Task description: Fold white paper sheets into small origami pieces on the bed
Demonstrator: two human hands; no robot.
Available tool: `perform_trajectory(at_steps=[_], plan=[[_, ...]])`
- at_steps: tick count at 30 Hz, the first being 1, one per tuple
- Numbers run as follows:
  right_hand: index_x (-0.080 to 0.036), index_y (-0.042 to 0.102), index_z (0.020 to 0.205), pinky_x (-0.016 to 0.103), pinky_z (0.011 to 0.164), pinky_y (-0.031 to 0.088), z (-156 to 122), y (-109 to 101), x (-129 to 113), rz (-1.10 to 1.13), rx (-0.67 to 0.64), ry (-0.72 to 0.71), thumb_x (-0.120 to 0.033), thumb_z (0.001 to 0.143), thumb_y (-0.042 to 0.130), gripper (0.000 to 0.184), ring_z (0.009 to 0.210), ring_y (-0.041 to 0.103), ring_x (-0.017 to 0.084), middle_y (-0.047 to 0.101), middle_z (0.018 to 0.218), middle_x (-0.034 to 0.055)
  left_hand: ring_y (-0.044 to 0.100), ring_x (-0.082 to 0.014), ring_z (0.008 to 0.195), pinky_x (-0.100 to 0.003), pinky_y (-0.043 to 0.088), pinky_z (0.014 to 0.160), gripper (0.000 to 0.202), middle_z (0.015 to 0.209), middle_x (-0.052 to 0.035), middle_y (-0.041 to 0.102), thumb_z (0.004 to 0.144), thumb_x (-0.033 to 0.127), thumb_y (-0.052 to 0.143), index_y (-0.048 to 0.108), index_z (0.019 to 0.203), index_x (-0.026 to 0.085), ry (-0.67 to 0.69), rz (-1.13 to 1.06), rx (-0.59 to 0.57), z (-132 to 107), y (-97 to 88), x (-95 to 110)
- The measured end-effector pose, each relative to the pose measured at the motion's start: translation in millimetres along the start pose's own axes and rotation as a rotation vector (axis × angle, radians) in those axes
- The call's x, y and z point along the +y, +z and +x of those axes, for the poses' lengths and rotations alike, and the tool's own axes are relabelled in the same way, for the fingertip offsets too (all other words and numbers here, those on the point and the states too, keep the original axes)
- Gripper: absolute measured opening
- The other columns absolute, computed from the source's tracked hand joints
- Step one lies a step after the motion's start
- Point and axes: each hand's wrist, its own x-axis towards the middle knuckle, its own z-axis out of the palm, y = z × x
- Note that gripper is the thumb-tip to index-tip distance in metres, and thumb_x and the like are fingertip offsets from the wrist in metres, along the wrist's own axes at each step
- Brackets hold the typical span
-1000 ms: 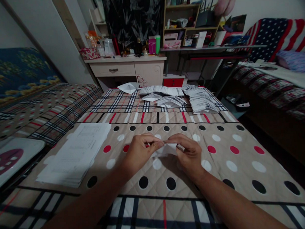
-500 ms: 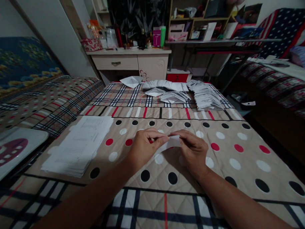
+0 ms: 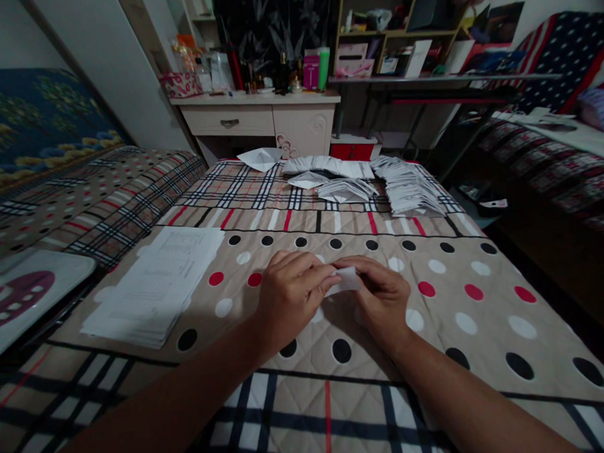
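Note:
Both of my hands meet over the polka-dot quilt on a small folded white paper. My left hand lies over the paper's left part, fingers pinching its edge. From the right side my right hand grips the same paper with thumb and fingers. Most of the paper is hidden under my fingers. A flat stack of white sheets lies to the left of my hands. Piles of folded white papers lie at the bed's far end.
A pale dresser crowded with bottles stands past the bed's far end, with a dark desk and shelves beside it. A second bed is at the right across a floor gap. A white tray sits at the left.
My hands have closed further over the paper and pressed it lower toward the quilt; the left hand now covers more of it. The view has shifted slightly.

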Motion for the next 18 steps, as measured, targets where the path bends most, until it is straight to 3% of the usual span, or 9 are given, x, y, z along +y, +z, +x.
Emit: perform_trajectory(at_steps=[11,18], plan=[[-0.029,0.078,0.095,0.030,0.077,0.054,-0.6,-0.9,0.4,0.080,-0.054,0.048,-0.015,0.087,0.064,0.021,0.085,0.070,0.017,0.077,0.092,0.0008,0.059,-0.0135,0.071,-0.030,0.041,0.069,0.014,0.072,-0.0010,0.066,0.091,0.022,0.060,0.071,0.084,0.018,0.077,-0.032,0.075,0.9,2.7,-4.0],[-0.031,0.078,0.098,0.029,0.080,0.054,-0.6,-2.5,2.8,0.086,-0.088,0.078,-0.015,0.088,0.063,0.024,0.090,0.070,0.016,0.077,0.097,-0.0002,0.060,-0.0108,0.065,-0.024,0.045,0.061,0.007,0.070,-0.0005,0.066,0.084,0.021,0.070,0.076,0.080,0.018,-0.217,-0.364,0.002,5.2,2.5,-3.2]])
